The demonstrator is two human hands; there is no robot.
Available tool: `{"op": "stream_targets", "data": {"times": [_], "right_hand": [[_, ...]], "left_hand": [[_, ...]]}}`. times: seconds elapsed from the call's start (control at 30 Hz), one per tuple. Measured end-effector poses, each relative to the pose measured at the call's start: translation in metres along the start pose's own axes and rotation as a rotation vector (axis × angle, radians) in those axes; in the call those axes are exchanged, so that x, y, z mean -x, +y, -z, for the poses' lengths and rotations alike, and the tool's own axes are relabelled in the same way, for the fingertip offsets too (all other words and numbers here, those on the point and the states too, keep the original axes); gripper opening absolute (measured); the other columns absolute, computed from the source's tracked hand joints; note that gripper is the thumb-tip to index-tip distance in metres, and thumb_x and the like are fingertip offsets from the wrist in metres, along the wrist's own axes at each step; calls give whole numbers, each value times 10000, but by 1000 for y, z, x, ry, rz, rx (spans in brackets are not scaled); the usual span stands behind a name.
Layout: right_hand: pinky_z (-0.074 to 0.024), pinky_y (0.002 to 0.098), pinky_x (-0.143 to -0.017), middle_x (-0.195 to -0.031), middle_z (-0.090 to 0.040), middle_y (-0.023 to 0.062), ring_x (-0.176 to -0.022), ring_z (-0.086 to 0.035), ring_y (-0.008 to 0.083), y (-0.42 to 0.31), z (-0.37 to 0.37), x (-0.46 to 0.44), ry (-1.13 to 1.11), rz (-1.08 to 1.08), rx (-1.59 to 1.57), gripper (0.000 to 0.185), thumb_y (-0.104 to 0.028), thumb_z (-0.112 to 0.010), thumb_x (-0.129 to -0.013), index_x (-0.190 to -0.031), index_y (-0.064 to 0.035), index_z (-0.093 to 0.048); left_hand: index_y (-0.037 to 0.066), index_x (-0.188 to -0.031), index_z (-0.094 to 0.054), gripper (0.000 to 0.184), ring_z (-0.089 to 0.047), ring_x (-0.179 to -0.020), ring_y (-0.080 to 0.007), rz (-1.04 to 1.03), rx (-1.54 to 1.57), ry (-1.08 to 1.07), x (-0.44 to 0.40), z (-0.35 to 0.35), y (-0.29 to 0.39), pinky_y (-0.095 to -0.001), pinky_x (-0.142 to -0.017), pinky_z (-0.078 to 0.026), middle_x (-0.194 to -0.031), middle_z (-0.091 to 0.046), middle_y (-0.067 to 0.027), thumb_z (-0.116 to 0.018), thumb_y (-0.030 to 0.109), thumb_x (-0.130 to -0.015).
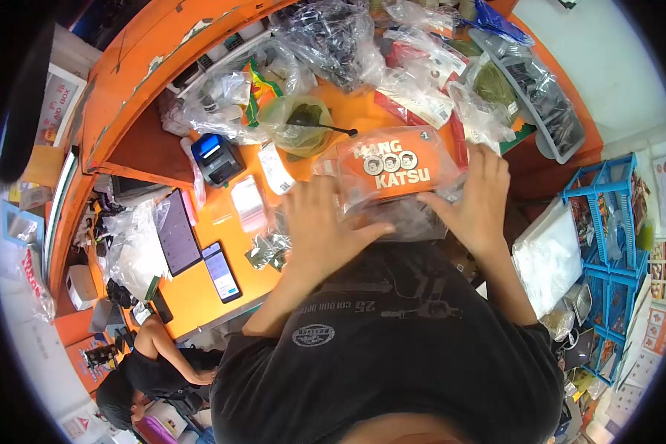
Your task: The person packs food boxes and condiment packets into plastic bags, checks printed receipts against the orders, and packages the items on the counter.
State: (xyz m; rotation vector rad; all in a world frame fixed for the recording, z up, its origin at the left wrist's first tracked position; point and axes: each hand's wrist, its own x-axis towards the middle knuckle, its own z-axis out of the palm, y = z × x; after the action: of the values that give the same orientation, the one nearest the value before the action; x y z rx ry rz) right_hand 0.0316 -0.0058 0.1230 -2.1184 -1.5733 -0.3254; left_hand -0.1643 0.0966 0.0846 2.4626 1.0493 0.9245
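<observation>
An orange takeaway box (403,164) with white "MANG KATSU" lettering sits inside a clear plastic bag (411,226) at the table's near edge. My left hand (320,222) is against its left side, fingers pointing away and thumb stretched over the loose plastic. On the opposite side my right hand (477,198) grips the bagged box, its thumb at the lower right corner. Fingers of both hands are partly hidden along the sides. Just beyond the box stands a greenish plastic bag (296,126) with a black spoon-like handle across it.
Left on the orange table (189,302) lie a phone (221,272), a tablet (177,233), a small printer (217,159) and a paper slip (276,169). Plastic packs and a grey tray (536,100) fill the back. Blue racks (610,251) stand right. Another person (155,355) is lower left.
</observation>
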Motion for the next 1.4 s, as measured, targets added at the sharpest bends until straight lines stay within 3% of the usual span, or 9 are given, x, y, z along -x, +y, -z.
{"op": "stream_targets", "data": {"times": [0.07,0.17,0.4,0.63,0.9,1.0,1.07,1.23,1.4], "right_hand": [[-450,377,-742,-851,-604,118,-832,-587,250,34,-24,14,-134,-3,90,296,-205,-702,-718,-895,7,-597],[-458,288,-681,-784,-606,37,-737,-579,137,59,-14,6,-380,-533,-976,203,-94,-666,-715,-874,12,-597],[-437,198,-663,-814,-605,37,-758,-570,78,41,12,-39,-321,-398,-1487,108,-49,-581,-815,-916,-42,-544],[-388,232,-503,-681,-558,30,-564,-501,61,12,49,-40,-176,-117,-840,163,-41,-614,-786,-888,-6,-492],[-405,328,-522,-616,-554,134,-552,-555,208,-29,-29,-40,-519,69,-1015,262,-111,-641,-743,-978,-9,-586],[-415,257,-533,-700,-605,94,-609,-521,69,-26,-23,-48,-553,-20,-986,107,-35,-567,-787,-843,48,-604],[-424,289,-545,-691,-598,110,-594,-546,117,-22,-38,-48,-526,59,-966,131,-61,-583,-777,-863,32,-615],[-424,384,-573,-678,-586,155,-603,-568,300,-35,-31,-45,-453,414,-795,148,-123,-604,-761,-865,-21,-634],[-413,413,-575,-677,-594,149,-625,-563,329,-24,-17,-57,-539,324,-818,100,-111,-592,-757,-812,-42,-639]], "left_hand": [[30,-752,-548,263,-485,-664,-274,-23,-64,-48,6,-30,-10,-387,-707,-393,-668,-498,-80,-705,215,-650],[23,-843,-621,191,-546,-654,-176,60,340,-91,-16,-19,-33,-332,-629,-410,-690,-584,-31,-681,182,-757],[-32,-941,-611,153,-548,-651,-46,348,942,-209,-40,34,-20,-203,-596,-420,-753,-628,-27,-568,102,-881],[-6,-899,-635,127,-579,-637,-130,199,697,-142,-33,71,13,-250,-602,-437,-686,-606,-51,-572,97,-860],[1,-764,-671,105,-534,-582,-137,-255,232,28,-40,26,23,-287,-562,-406,-665,-616,-69,-727,58,-695],[-5,-1193,-479,809,-396,-1128,-369,-39,362,-129,-21,37,16,-428,-920,-348,-1181,-420,-242,-846,277,-529],[-26,-1388,-129,1292,39,-1337,-486,-70,304,-453,-5,24,3,-509,-1092,-103,-1434,54,-322,-869,423,-428],[10,-1233,-455,712,-269,-1282,-456,156,540,-393,-24,-60,-9,-467,-1009,-312,-1388,-200,-330,-751,262,-636],[47,-1161,-531,649,-420,-1214,-337,213,922,-847,-44,-45,-24,-396,-941,-404,-1288,-396,-262,-786,272,-608]]}}
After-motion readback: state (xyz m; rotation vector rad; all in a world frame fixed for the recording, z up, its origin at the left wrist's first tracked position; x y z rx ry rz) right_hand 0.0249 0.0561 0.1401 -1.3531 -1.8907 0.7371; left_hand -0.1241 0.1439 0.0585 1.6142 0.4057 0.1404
